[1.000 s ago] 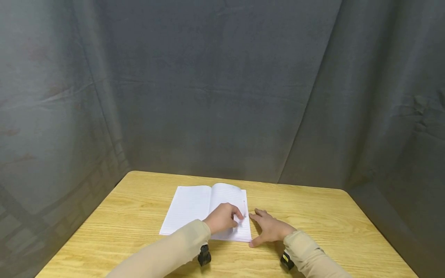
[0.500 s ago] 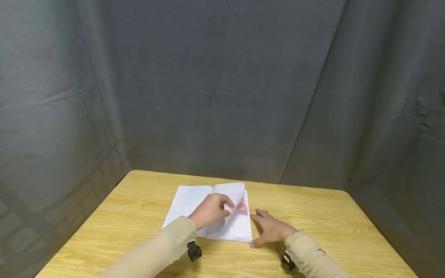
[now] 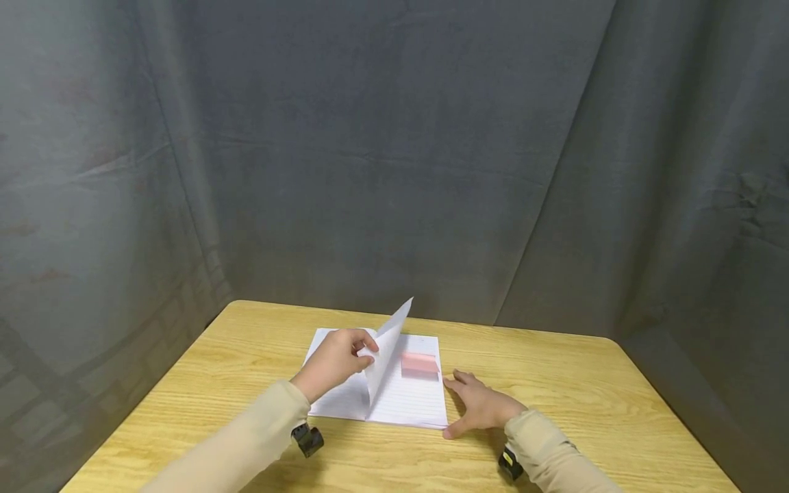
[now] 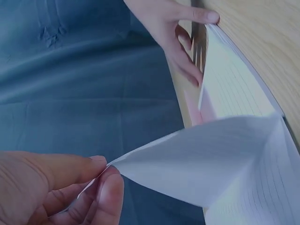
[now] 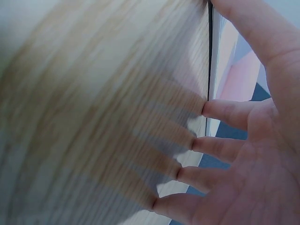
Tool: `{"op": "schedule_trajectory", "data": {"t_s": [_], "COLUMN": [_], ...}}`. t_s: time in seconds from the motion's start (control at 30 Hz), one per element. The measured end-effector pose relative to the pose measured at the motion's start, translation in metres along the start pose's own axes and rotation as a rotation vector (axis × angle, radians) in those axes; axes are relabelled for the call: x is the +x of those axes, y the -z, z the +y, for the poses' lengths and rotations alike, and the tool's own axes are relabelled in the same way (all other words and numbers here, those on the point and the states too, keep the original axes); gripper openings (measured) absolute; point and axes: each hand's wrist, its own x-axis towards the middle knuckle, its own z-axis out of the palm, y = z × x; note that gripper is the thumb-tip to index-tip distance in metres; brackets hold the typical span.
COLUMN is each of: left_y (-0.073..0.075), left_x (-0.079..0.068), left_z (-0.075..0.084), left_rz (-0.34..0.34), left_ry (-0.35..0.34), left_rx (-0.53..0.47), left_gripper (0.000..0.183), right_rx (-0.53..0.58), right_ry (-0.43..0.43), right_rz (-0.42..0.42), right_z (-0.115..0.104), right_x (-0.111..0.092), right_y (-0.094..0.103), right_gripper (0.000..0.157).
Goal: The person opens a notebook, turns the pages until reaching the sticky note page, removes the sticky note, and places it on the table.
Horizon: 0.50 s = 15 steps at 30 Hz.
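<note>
Pinching a raised page (image 3: 388, 342) between thumb and fingers, our left hand (image 3: 335, 361) is held over the left side of the notebook (image 3: 409, 404). We log our right hand (image 3: 483, 405) with fingers spread, gripping nothing, its thumb and forefinger at the notebook's right edge and the other fingertips resting on the wooden table (image 3: 573, 383). The notebook lies spread beneath our left hand and just left of our right. We note a pink slip (image 3: 419, 363) on its right page, between the hands.
</note>
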Motion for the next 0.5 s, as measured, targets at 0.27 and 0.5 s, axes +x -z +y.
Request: {"op": "schedule_trajectory", "data": {"t_s": [0.27, 0.5], "left_y": [0.016, 0.028], "left_x": [-0.013, -0.025], "left_z": [-0.014, -0.029], "left_rz": [0.054, 0.072], "left_ry": [0.088, 0.156], "left_rx": [0.02, 0.002], "left_gripper": [0.015, 0.014], "right_rx": [-0.001, 0.0], "right_ry": [0.008, 0.002], "right_rz": [-0.012, -0.012], "right_z": [0.002, 0.003], "right_x": [0.0, -0.001], "right_y": [0.0, 0.001], "right_gripper": [0.102, 0.102]}}
